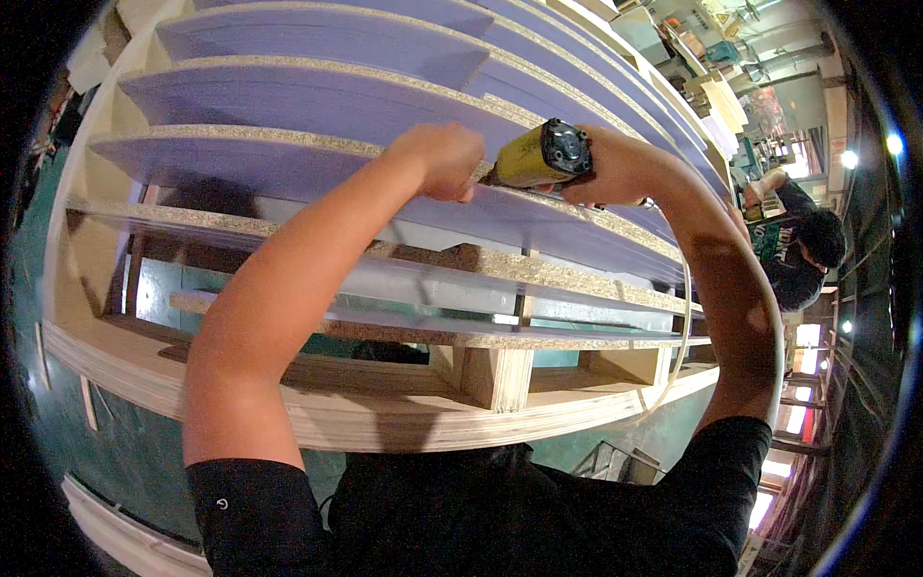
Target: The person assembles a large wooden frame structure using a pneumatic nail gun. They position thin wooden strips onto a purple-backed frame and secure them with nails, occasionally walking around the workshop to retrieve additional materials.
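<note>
Long thin purple boards with speckled tan edges point(317, 96) run side by side from left to right, with long gaps between them, and in the near gaps you can see down to the smooth green floor point(135, 452). The big pale plywood frame point(385, 423) goes around them, and its thick near edge is close to the person's tummy. There is open room between the two bent arms, above the boards. A pale thin bendy hose point(686, 332) hangs down beside the right arm and crosses the near edge. The yellow and black power tool point(531, 159) is in the right hand point(615, 165), with that grip wrapped around its handle. The tool's front points left, at the speckled edge of one board, just beside the left hand point(440, 159). The left grip has its fingers curled in at that same edge, but I cannot tell if it pinches the board. A short pale wood block point(495, 375) stands inside the near part of the frame. Over on the right, another person in a dark top point(788, 240) bends near the far end, and bright white lamps point(894, 144) shine in the big room
</note>
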A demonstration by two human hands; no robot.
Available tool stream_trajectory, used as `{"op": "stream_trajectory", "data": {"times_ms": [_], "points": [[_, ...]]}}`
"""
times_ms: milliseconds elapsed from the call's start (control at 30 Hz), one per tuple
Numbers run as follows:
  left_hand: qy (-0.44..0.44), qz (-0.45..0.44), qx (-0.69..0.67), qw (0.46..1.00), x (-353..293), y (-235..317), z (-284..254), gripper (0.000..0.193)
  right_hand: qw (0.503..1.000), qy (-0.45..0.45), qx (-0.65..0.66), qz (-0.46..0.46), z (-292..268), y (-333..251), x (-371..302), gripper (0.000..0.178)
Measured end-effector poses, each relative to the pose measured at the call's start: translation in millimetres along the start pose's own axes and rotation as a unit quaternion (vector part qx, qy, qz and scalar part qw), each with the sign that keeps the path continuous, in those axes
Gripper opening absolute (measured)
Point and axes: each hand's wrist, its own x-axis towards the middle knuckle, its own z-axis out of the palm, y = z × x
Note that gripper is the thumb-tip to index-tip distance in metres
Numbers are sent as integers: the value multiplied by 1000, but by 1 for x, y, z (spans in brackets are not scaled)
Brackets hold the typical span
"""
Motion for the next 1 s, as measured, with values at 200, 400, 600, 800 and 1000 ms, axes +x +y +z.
{"op": "stream_trajectory", "data": {"times_ms": [200, 400, 600, 800, 1000], "points": [[5, -14, 7, 1000, -2, 2, -3, 31, 1000, 13, 13, -11, 1, 1, 1, 38], [-1, -10, 9, 1000, 1, 6, -6, 33, 991, 52, -47, -117, 1, 38, 8, 43], [-10, 70, -12, 997, 15, -13, -22, 46, 998, 15, -51, 46, -45, -3, 7, 33], [285, 102, 110, 947, 57, -38, -44, 62, 993, 43, -102, 48, -66, 22, 30, 31], [51, 12, 82, 995, 82, -47, -39, 58, 994, 84, -67, 27, -62, 38, 46, 30]]}}
